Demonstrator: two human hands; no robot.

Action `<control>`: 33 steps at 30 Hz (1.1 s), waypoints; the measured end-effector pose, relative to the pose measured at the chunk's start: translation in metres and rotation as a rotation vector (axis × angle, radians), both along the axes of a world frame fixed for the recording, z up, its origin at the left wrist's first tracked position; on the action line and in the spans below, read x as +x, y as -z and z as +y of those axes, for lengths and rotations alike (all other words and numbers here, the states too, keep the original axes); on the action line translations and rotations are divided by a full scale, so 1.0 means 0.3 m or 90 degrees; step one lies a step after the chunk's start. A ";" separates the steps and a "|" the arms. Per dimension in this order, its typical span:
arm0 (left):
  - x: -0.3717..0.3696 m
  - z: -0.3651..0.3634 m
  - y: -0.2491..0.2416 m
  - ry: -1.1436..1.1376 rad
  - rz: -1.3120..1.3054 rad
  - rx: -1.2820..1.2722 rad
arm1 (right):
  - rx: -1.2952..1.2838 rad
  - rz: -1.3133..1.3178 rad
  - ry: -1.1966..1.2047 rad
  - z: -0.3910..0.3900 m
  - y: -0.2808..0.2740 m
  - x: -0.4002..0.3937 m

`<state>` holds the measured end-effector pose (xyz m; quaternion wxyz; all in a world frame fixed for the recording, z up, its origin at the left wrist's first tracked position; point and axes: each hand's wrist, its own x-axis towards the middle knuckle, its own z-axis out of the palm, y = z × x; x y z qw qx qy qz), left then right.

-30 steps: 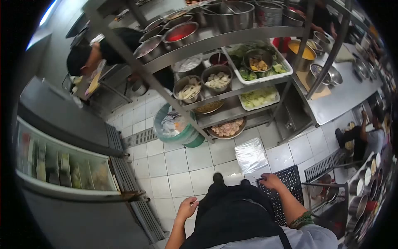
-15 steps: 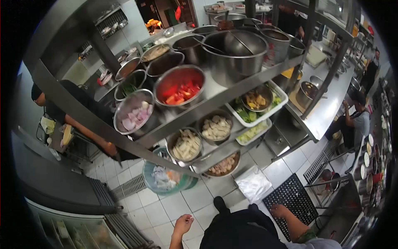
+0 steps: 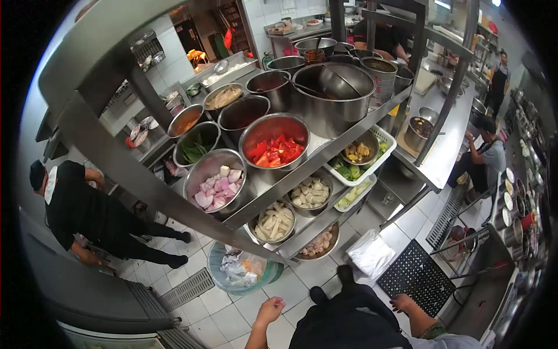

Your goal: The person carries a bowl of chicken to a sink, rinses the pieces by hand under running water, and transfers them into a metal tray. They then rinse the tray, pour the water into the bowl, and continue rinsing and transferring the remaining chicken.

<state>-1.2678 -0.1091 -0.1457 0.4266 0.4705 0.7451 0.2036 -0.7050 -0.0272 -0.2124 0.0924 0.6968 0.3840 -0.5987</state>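
My left hand (image 3: 270, 310) hangs low over the tiled floor, its fingers loosely curled together with nothing visible in them. On the other side of my body, my right hand (image 3: 402, 302) is open beside the black perforated mat (image 3: 415, 273), fingers partly spread and holding nothing. Neither one touches anything. Ahead stands a steel shelf (image 3: 314, 166). It carries a bowl of cut red peppers (image 3: 276, 150), a bowl of chopped pink onions (image 3: 218, 189) and a large steel pot (image 3: 331, 110). Lower down sit two bowls of pale cut pieces (image 3: 273, 224).
A bin with a plastic liner (image 3: 241, 270) stands on the floor left of the shelf. Near my feet lies a white plastic-wrapped bundle (image 3: 371, 254). A person in black (image 3: 99, 209) bends at the left; another person (image 3: 485, 154) is at the right. Pots line the right counter (image 3: 511, 232).
My view has shifted and I have stepped, my feet changing position. Both hands swing slightly. The person at the left now shows in full, farther from the shelf.
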 end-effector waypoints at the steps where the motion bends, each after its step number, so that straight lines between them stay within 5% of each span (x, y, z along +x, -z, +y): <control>1: 0.002 -0.009 -0.004 0.005 0.013 -0.014 | -0.014 -0.017 0.052 0.011 -0.057 -0.038; 4: 0.003 -0.042 -0.001 0.021 0.042 -0.039 | 0.091 0.055 -0.128 0.047 0.128 0.023; 6: -0.002 -0.055 0.053 0.032 0.045 -0.031 | 0.105 0.045 -0.125 0.037 0.085 -0.004; 7: -0.001 -0.048 0.069 0.031 0.034 -0.025 | 0.066 0.003 -0.041 0.096 -0.087 -0.091; 9: 0.008 -0.017 0.073 0.030 0.012 -0.018 | 0.155 0.044 -0.179 0.122 -0.031 -0.061; 11: 0.029 0.034 0.029 0.027 0.023 0.003 | 0.105 0.007 -0.069 0.174 -0.096 -0.104; 19: 0.183 0.214 0.037 0.030 -0.035 -0.068 | 0.147 0.080 -0.078 0.444 0.126 -0.223; 22: 0.231 0.276 0.206 0.027 -0.079 -0.194 | 0.255 0.199 -0.123 0.579 0.409 -0.311; 26: 0.269 0.410 0.461 -0.131 -0.207 -0.348 | 0.424 0.116 -0.267 0.814 0.693 -0.502; 29: 0.272 0.524 0.701 -0.295 -0.287 -0.341 | 0.481 0.096 -0.149 0.950 0.995 -0.642; 33: 0.268 0.659 0.992 -0.511 -0.375 -0.289 | 0.379 0.098 -0.045 1.169 0.904 -0.733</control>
